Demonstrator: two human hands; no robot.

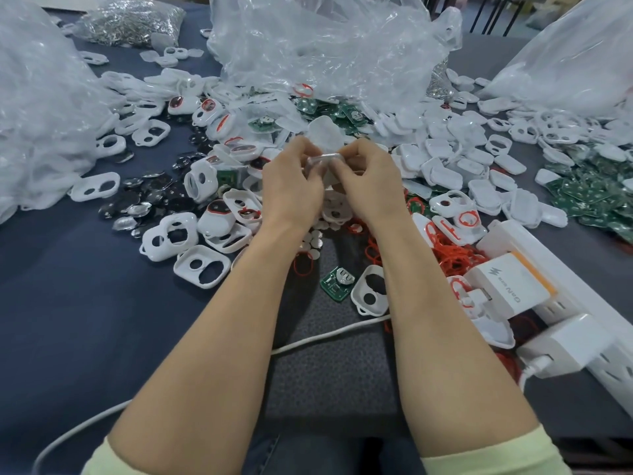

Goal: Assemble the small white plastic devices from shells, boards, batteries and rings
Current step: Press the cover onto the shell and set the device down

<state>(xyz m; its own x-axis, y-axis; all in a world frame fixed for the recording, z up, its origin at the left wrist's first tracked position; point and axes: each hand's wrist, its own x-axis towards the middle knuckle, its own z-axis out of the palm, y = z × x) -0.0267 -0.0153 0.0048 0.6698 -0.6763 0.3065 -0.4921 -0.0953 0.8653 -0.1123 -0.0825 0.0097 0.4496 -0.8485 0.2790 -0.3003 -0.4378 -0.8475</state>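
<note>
Both hands meet at the centre of the head view, above the table. My left hand and my right hand pinch one small white plastic device between their fingertips; most of it is hidden by the fingers. Below my forearms lie a green board and a white shell with two holes. More white shells are scattered at left. Dark coin batteries form a pile left of centre. Red rings lie tangled at right. White back shells are heaped at right.
Large clear plastic bags stand at the back centre, left and right. A white power strip with a charger lies at the right edge; its white cable crosses under my arms. More green boards are piled far right.
</note>
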